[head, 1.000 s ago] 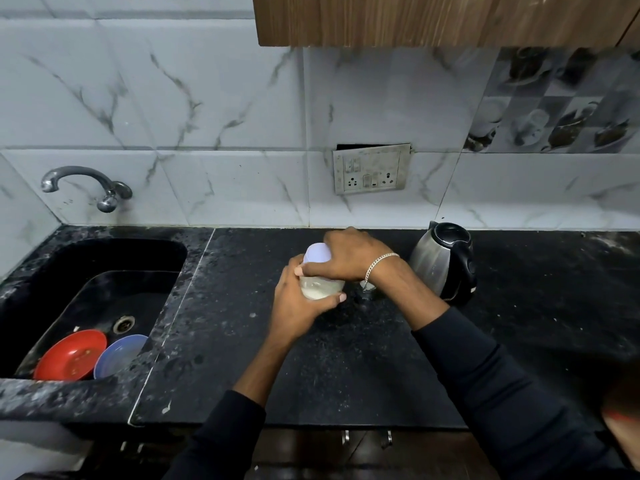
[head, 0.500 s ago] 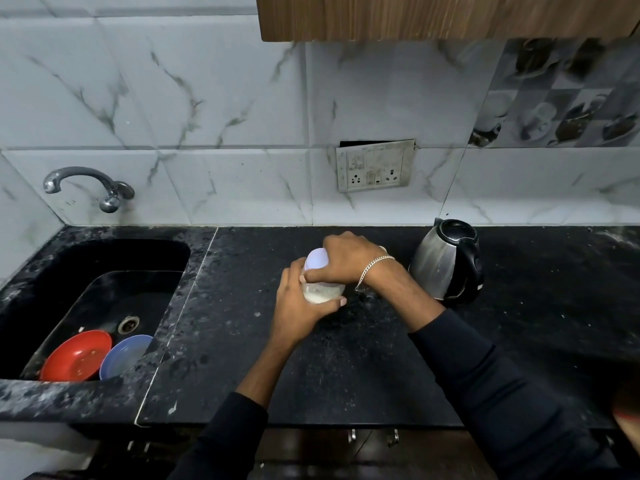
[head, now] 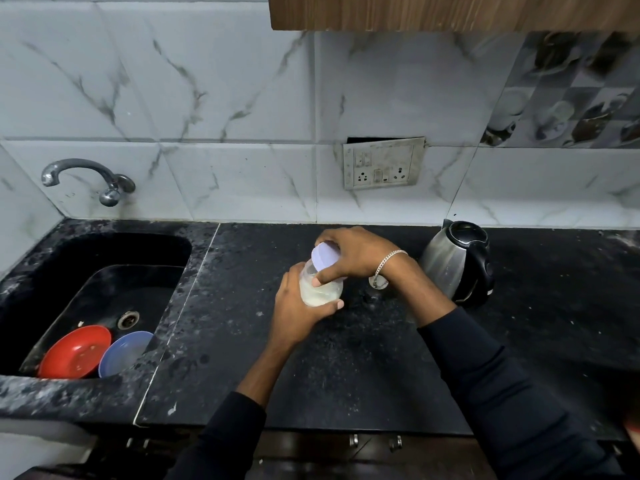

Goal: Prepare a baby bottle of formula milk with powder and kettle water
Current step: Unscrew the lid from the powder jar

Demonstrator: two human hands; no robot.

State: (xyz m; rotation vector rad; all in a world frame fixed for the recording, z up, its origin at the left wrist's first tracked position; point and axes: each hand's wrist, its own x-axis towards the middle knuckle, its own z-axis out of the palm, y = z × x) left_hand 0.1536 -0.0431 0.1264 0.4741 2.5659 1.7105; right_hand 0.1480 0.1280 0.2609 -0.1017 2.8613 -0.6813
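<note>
Bottle [head: 320,289] of milky liquid sits over the black bench [head: 363,358], left of the kettle [head: 457,261]; your left hand [head: 298,306] grip wraps its body, your right hand [head: 353,254] grip pinches the lavender cap [head: 325,255] tilted at its mouth

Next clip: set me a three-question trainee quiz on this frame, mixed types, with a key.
1. True or false: the kettle stands in the sink.
2. Which hand grips the bottle body? A left hand B right hand
3. Fill in: the right hand holds the pale purple ____ at the bottle's top.

Key: 1 false, it stands on the counter; 2 A; 3 cap.
</note>
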